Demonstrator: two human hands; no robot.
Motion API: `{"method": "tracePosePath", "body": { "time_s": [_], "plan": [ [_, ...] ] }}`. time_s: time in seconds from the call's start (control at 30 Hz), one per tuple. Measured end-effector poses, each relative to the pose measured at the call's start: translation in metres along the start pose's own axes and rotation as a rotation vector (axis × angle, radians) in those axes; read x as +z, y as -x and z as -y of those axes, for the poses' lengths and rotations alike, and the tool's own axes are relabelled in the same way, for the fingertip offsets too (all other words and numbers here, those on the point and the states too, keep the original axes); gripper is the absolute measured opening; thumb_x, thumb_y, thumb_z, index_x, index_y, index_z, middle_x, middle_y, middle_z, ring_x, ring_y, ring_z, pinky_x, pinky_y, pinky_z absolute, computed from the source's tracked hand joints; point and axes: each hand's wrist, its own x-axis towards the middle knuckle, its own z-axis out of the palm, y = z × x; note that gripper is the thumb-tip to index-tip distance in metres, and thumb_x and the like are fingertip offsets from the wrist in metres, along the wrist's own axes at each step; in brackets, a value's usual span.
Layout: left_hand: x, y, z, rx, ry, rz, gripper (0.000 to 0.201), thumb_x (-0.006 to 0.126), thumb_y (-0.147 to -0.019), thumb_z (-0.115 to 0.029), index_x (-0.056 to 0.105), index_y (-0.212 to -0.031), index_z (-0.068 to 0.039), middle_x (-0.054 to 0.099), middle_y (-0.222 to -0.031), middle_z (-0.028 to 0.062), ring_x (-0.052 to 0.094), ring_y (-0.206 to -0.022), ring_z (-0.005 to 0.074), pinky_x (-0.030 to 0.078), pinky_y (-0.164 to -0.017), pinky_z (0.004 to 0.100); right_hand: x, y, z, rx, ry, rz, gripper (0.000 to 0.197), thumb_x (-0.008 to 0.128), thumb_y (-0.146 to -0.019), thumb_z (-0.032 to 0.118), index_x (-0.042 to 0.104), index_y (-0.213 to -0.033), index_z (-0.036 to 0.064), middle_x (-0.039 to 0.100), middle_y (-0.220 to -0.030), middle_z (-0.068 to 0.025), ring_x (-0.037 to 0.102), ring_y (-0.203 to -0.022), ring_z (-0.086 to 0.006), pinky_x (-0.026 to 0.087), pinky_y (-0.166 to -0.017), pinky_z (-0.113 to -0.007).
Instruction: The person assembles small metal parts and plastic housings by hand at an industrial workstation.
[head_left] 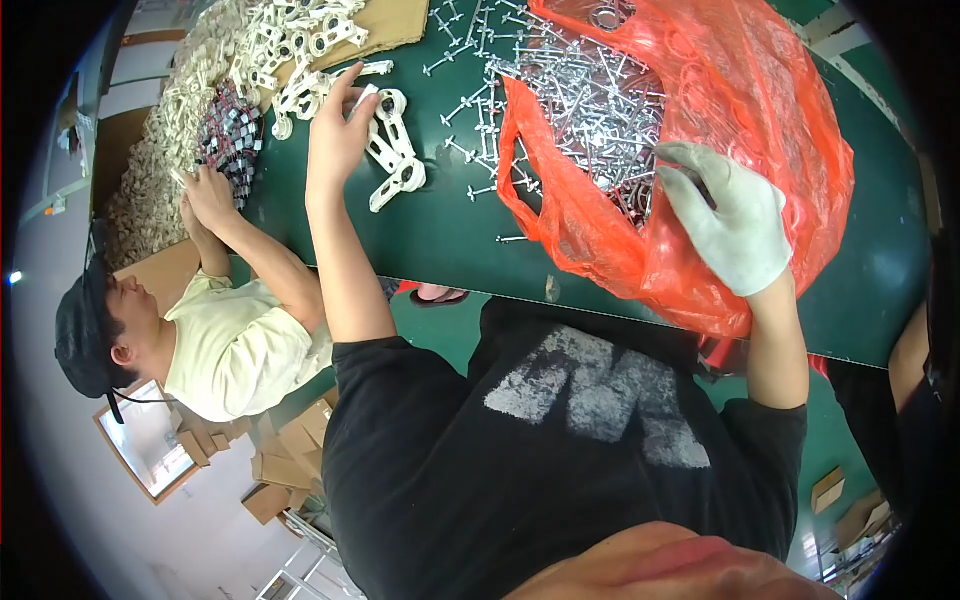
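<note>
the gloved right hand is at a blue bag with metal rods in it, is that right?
The bag isn't blue: the head view shows it is red. The gloved right hand is at it, with metal rods inside.

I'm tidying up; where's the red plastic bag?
In the head view, the red plastic bag lies right of centre on the green table, around many silver metal rods, beneath the gloved right hand.

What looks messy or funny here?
Some metal rods lie scattered on the green table, outside the red bag, while many others are heaped at its opening, so they look spilled. Also, the right hand wears a pale glove but the left hand has none like it, which looks mismatched.
</note>
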Motion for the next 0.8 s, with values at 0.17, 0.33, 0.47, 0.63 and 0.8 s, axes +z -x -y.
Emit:
{"method": "tracePosePath", "body": {
  "time_s": [0.17,0.33,0.47,0.63,0.8],
  "plan": [
    [-0.009,-0.009,0.006,0.213,-0.309,-0.217,0.039,0.077,-0.088,-0.029,0.071,-0.119,-0.007,0.066,-0.105,0.0198,0.063,-0.097,0.0346,0.05,-0.088,0.0401,0.007,-0.002,-0.01,-0.068,0.021,-0.06,0.022,0.072,-0.09,0.024,0.074,-0.108,0.0114,0.074,-0.087,-0.0094,0.073,-0.079,-0.0248,0.057,-0.069,-0.033],
    [0.013,0.017,-0.12,0.058,0.383,-0.178,0.044,0.087,-0.083,-0.026,0.057,-0.105,-0.003,0.066,-0.083,0.0039,0.058,-0.064,0.0048,0.044,-0.053,0.02,0.004,-0.002,-0.001,-0.078,-0.073,-0.102,0.033,0.076,-0.086,0.021,0.07,-0.116,0.0101,0.073,-0.093,-0.0083,0.072,-0.085,-0.025,0.057,-0.075,-0.033],
    [0.077,0.048,-0.203,0.376,0.556,0.297,0.04,0.088,-0.081,-0.023,0.05,-0.081,-0.009,0.056,-0.072,-0.0047,0.052,-0.064,0.003,0.041,-0.054,0.0223,0.01,-0.004,0.004,-0.232,-0.08,-0.145,0.056,0.083,-0.08,0.019,0.06,-0.129,0.0065,0.069,-0.109,-0.0149,0.07,-0.099,-0.029,0.056,-0.085,-0.037],
    [0.111,0.034,-0.241,0.396,0.381,0.226,0.051,0.091,-0.07,-0.04,0.057,-0.079,-0.003,0.059,-0.07,0.0061,0.058,-0.063,0.0147,0.048,-0.059,0.0298,0.012,0.0,0.002,0.097,-0.416,0.012,0.048,0.073,-0.088,0.019,0.057,-0.131,0.0055,0.068,-0.09,-0.0143,0.069,-0.084,-0.0283,0.055,-0.081,-0.039],
    [0.127,-0.008,-0.223,0.62,0.303,0.133,0.03,0.058,-0.1,-0.032,0.069,-0.107,-0.005,0.07,-0.079,0.019,0.07,-0.075,0.039,0.055,-0.066,0.0449,0.004,-0.005,-0.009,0.323,-0.538,-0.083,0.039,0.064,-0.094,0.018,0.059,-0.129,0.0008,0.061,-0.089,-0.0051,0.054,-0.077,-0.0132,0.048,-0.074,-0.031]
  ]
}}
